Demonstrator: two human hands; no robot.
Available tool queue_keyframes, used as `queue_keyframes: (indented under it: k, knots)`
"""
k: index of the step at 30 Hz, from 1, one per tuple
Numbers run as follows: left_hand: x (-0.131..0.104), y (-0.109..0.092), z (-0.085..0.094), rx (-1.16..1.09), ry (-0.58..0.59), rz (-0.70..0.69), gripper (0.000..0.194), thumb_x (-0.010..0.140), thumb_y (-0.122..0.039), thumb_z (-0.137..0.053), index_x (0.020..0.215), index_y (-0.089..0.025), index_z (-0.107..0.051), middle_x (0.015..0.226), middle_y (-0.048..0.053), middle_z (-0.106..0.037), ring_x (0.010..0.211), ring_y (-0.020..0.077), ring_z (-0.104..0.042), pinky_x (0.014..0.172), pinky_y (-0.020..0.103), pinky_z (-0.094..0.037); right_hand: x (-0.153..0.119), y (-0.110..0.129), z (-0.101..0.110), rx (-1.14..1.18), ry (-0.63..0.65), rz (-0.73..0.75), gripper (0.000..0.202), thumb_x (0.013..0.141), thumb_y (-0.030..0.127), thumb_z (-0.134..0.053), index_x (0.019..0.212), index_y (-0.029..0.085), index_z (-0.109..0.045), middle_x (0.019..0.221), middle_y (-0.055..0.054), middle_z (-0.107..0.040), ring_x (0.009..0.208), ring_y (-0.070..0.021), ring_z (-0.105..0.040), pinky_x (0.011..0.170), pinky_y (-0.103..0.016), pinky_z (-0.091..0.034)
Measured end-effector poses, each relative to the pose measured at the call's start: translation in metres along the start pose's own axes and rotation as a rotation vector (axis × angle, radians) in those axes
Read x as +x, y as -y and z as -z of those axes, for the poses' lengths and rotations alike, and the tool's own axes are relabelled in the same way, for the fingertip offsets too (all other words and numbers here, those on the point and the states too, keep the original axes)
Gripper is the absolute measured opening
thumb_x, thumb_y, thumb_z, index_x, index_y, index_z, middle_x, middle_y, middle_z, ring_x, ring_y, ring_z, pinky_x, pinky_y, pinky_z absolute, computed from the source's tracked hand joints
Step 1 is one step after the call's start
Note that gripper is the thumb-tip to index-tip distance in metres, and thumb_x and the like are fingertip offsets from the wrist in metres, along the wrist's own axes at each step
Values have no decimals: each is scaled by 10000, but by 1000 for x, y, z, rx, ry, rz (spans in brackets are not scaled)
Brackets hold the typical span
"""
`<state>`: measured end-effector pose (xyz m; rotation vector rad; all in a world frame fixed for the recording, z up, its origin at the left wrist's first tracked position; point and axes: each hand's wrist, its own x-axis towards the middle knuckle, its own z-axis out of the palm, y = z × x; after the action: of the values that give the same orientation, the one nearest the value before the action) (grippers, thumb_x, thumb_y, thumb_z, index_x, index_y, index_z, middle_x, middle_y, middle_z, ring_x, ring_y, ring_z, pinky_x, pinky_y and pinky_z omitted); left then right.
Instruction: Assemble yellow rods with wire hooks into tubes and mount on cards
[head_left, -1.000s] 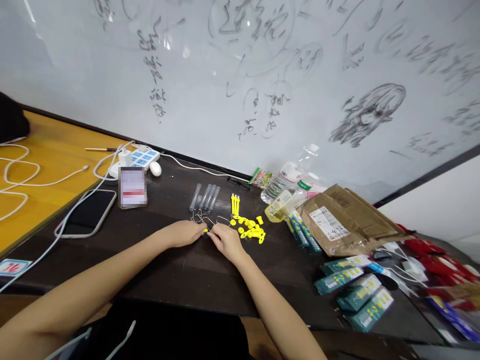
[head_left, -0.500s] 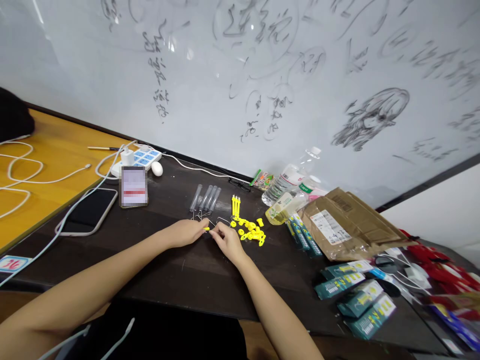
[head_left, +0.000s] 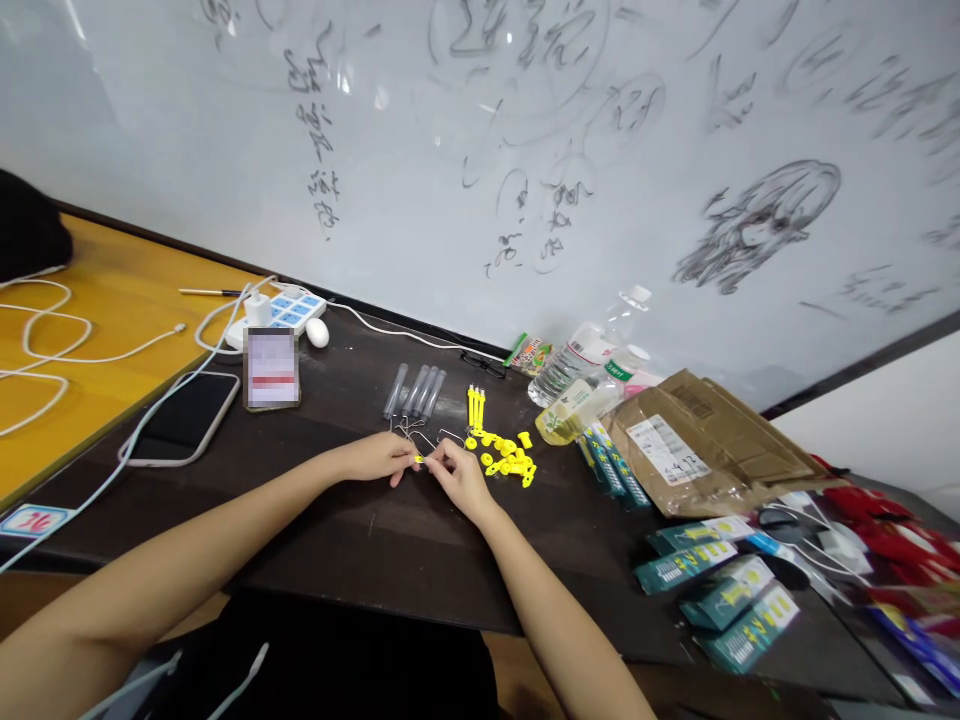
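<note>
In the head view, the person's left hand (head_left: 382, 458) is over the middle of the dark brown worktop (head_left: 360, 580), its grip closed on a small bright yellow plastic piece (head_left: 418, 460) between thumb and fingertips. The right hand (head_left: 460, 482) is just beside it on the right, thumb and forefinger at the piece's right end; from where I stand I cannot tell whether its grip has hold of the yellow piece itself or of something thin beside it. That little piece sits between the two sets of fingertips, partly covered by them.

Just beyond the hands lie several bent, thin silver wires (head_left: 406, 427), and farther off four clear plastic tubes (head_left: 414, 392) lie side by side, the leftmost a little apart. Right of the tubes are three slim yellow plastic sticks with silvery tips (head_left: 475, 410), and nearer, to the right of the right hand, a loose heap of small yellow plastic parts (head_left: 511, 465).

Well to the left, a black-screened phone in a pale case (head_left: 184, 420) lies flat. On the right, a large brown cardboard parcel (head_left: 716, 410) lies beyond several dark green and yellow boxes (head_left: 750, 632).
</note>
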<state>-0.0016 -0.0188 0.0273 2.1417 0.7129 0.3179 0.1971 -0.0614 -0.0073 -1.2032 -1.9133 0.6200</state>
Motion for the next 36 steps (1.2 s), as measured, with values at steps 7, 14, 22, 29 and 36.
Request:
queue_keyframes:
  k: [7, 14, 22, 29, 36]
  knots:
    - [0, -5, -1, -2, 4, 44, 337, 880, -370, -396, 873, -139, -641, 490, -41, -510, 466, 95, -435, 513, 185, -330, 0, 3, -3, 53, -36, -48, 204, 827, 334, -533, 687, 203, -464, 611, 32, -495, 539, -107, -472, 523, -222, -384]
    - [1, -3, -7, 17, -39, 41, 318, 883, -365, -380, 776, -152, -591, 493, -38, -506, 470, 100, -455, 499, 191, -329, 0, 5, -4, 64, -52, -78, 231, 822, 345, -535, 667, 200, -443, 589, 45, -465, 517, -95, -455, 511, -215, -374]
    - [3, -11, -17, 134, -182, 13, 224, 864, -257, -394, 745, -170, -562, 617, 2, -572, 569, 132, -513, 570, 220, -359, 0, 9, -3, 118, -65, -94, 228, 817, 354, -544, 671, 208, -447, 587, 30, -517, 523, -114, -513, 518, -238, -423]
    - [6, -16, -24, -52, -188, 18, 224, 893, -291, -337, 748, -182, -467, 495, -48, -489, 463, 107, -454, 528, 215, -358, 4, 13, 1, 262, -108, -140, 235, 822, 386, -552, 716, 207, -445, 612, 21, -569, 512, -115, -553, 518, -245, -461]
    - [9, -12, -31, -379, -170, 203, 99, 867, -313, -387, 867, -221, -351, 474, -105, -450, 344, 65, -329, 358, 150, -245, 6, 12, 2, 316, -100, -130, 245, 815, 383, -565, 716, 207, -427, 555, 45, -537, 482, -109, -542, 504, -236, -441]
